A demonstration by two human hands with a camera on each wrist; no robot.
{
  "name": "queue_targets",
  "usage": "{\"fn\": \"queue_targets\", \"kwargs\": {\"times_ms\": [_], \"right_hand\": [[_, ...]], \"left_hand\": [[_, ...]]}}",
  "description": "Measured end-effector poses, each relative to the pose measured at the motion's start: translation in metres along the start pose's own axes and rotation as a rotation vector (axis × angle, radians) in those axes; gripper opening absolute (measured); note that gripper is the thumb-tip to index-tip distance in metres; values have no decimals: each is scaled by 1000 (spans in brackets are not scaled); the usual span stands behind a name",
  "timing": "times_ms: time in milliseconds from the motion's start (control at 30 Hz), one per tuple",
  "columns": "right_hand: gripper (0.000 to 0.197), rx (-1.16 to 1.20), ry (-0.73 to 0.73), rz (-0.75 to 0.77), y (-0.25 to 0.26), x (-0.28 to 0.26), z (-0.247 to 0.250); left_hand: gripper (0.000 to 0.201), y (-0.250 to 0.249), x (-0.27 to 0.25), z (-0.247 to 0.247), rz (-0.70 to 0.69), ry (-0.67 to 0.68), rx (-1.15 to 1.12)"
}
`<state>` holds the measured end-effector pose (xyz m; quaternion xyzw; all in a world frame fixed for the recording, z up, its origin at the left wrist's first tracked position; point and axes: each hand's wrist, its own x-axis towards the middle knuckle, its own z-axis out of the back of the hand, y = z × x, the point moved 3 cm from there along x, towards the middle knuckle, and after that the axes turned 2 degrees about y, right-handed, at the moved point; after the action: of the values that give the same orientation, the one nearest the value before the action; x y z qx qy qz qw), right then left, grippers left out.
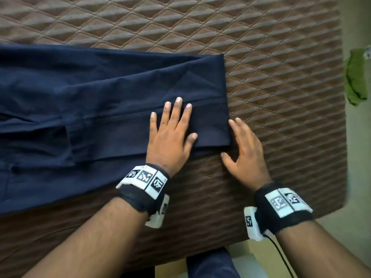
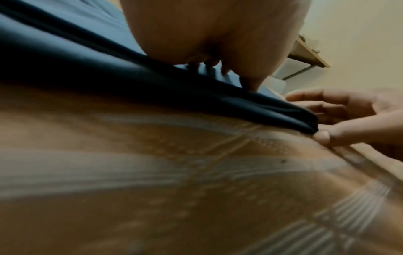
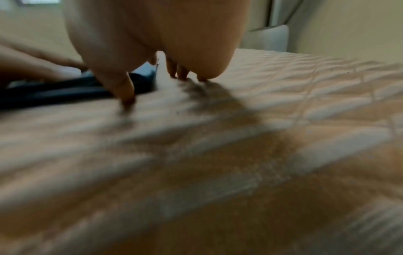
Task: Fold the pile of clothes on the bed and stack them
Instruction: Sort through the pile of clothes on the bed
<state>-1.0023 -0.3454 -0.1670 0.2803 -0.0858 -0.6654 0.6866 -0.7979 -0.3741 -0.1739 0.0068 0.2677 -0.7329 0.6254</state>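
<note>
Head view, going left to right: the navy trousers (image 1: pixel 96 101) lie flat on the brown quilted bed (image 1: pixel 271 57), stretching from the bed's left edge to about its middle, folded lengthwise so one leg lies over the other. Their hem end points toward the bed's right edge. My left hand (image 1: pixel 170 135) lies palm down on the near leg close to that hem, fingers straight and spread, pressing the cloth flat; its grip is released and holds nothing. Just right of it, my right hand (image 1: pixel 245 149) rests on the bed at the near right corner of the trousers, fingers loosely spread. The fingertips (image 1: pixel 231 122) lie along the hem edge and the thumb sits at the near corner; this grip is released too, closed on nothing. Both wrists carry black bands with white coded tags. Farther right, past the bed's right edge, a green cloth (image 1: pixel 356 77) lies on the floor.

From the left wrist camera, my left hand (image 2: pixel 213 34) presses on the dark fabric (image 2: pixel 109 72), and the right hand (image 2: pixel 353 117) has its thumb touching the corner of the fold. The right wrist picture is blurred: my right hand (image 3: pixel 152 38) has its fingertips down on the quilt beside the dark edge of the trousers (image 3: pixel 54 94)
</note>
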Motion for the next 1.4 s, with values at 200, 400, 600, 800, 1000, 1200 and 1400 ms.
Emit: {"fn": "queue_targets", "kwargs": {"times_ms": [200,400,600,800,1000,1200,1400], "right_hand": [[83,46,-235,-150,9,-1,-5],[81,97,-163,-65,18,-11,-4],[89,-25,-219,-128,37,-1,-12],[84,177,-349,-115,49,15,-8],[64,-74,-325,49,34,11,5],[39,-255,-109,272,20,9,4],[44,-385,64,377,-8,-1,11]], "left_hand": [[82,19,-9,-1,-192,-34,30],[29,7,-6,3,-421,-209,52],[10,1,1,25,-428,-491,-93],[7,3,-7,26,-445,-483,-217],[59,15,-19,8,-227,-87,-83],[76,60,-27,6,-74,85,169],[68,99,-35,18,75,48,185]]}}
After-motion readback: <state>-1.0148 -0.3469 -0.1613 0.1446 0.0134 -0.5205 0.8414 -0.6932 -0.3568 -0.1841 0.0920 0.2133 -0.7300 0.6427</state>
